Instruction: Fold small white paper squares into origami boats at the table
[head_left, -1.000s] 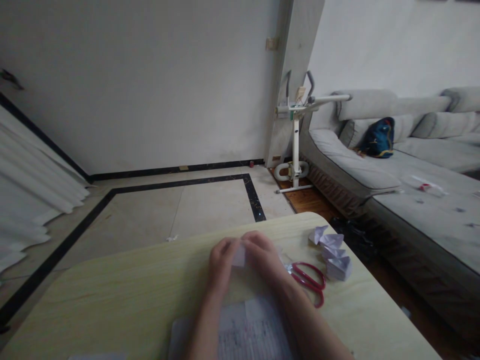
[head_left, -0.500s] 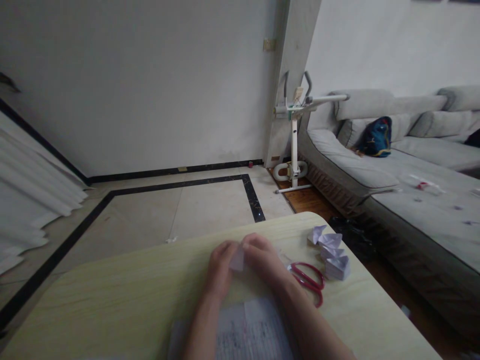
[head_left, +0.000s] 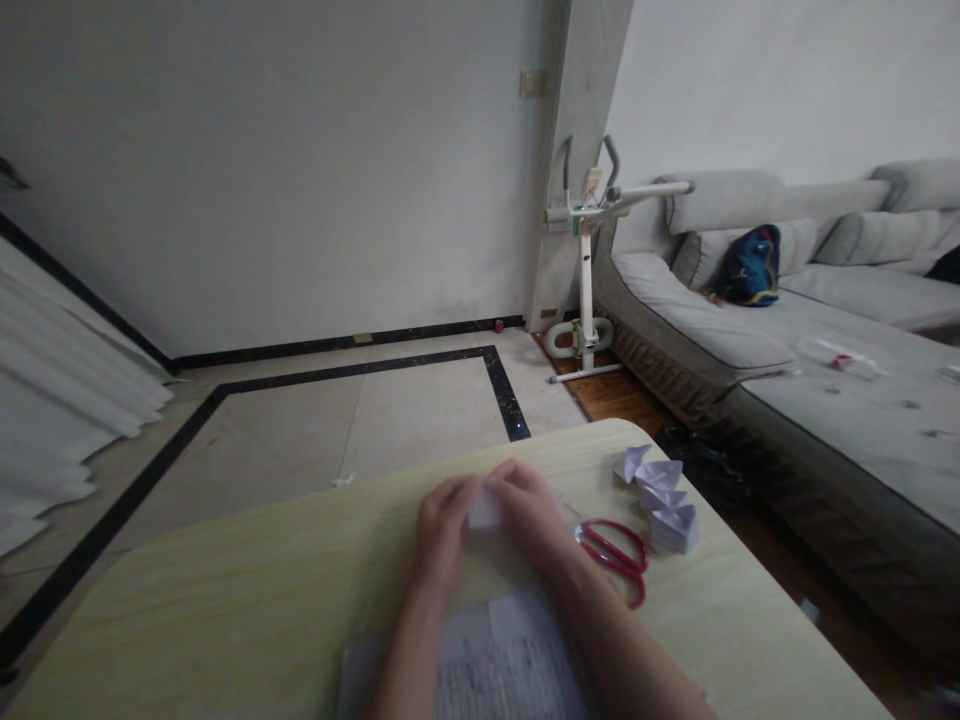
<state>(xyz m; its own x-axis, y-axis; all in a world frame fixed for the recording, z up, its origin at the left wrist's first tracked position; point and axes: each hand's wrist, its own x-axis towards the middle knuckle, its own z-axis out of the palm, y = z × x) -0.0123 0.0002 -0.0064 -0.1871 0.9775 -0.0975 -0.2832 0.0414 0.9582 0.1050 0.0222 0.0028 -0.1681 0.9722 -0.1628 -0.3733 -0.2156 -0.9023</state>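
A small piece of white paper [head_left: 486,508] is pinched between both hands over the table's far side. My left hand [head_left: 444,518] grips its left edge, fingers curled. On the other side my right hand [head_left: 526,502] closes on the paper, its fingertips meeting the left hand's. The fingers cover much of the paper, so its exact folds cannot be made out. Beneath my forearms lies a sheet of paper with writing [head_left: 499,655]. Scissors with red handles [head_left: 619,550] rest right of my right hand, their blades partly hidden. Several folded paper pieces [head_left: 664,500] stand beyond them.
The pale wooden table [head_left: 247,590] has a rounded far right corner. Past it are a tiled floor [head_left: 300,430], a white exercise machine [head_left: 586,270] and a grey sofa [head_left: 832,400]. A dark plastic bag [head_left: 705,468] lies on the floor beside the table.
Both hands keep hold of the small paper, which now sits flatter and more turned between the fingers. The fingertips have drawn closer together. The view has shifted slightly.
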